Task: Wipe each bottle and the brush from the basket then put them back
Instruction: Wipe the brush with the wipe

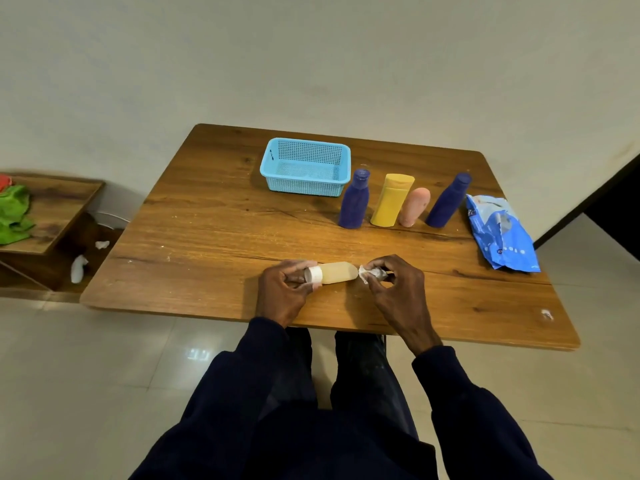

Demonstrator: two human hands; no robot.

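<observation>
The pale bottle [337, 273] lies sideways between the hands, its long axis running hand to hand. The left hand [282, 292] grips its white-capped end, and the right hand [394, 289] pinches a crumpled wipe [367, 273] at its base. The blue basket [301, 187] sits well beyond both hands, nearer the left; print on the blue packet [502, 233], far right, is unreadable.

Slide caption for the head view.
Left hand holds a pale bottle sideways while right hand pinches a wipe by its base.

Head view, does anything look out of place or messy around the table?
Yes: two crumpled white wads lie down by the low shelf left of the table, and a small white scrap sits near its front right corner.
</observation>
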